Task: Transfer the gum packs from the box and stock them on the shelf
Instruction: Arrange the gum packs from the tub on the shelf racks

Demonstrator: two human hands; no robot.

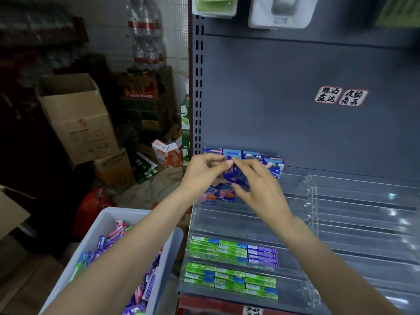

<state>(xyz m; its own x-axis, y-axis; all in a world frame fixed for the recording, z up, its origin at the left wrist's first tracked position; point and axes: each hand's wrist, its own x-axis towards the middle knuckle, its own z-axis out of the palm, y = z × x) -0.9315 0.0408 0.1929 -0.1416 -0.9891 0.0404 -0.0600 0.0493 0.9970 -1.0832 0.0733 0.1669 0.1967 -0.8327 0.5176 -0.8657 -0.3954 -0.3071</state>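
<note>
The shelf (341, 223) is a grey metal store unit with a plain grey back panel and a slotted upright (199, 87) along its left edge. Its sloped deck is divided into stepped rows by clear plastic rails, and a clear divider (310, 201) stands upright across the middle rows. Two handwritten labels (341, 97) with red borders are stuck to the back panel; the characters are not legible enough to read. A further handwritten tag (252, 311) sits on the red front edge and is also unreadable.

The room left of the shelf is a dim storage area. An open carton (77, 119) stands on smaller cartons, shrink-wrapped water bottles (146, 30) with red labels are stacked against the wall, and an orange-and-white box (168, 153) lies on the floor.

A pale bin (97, 228) at lower left holds loose gum packs in purple, pink and green; print on them is too small to read.

On the shelf, blue packs (250, 154) fill the left of the back row. Green packs (227, 280) occupy the two front rows, with purple packs (262, 255) at the right of the upper one. Pink-and-blue packs (223, 193) lie in a middle row.

The left hand (202, 171) and right hand (256, 185) meet above the back rows. Both pinch a blue gum pack (235, 176) held tilted between them, fingers curled round it.
</note>
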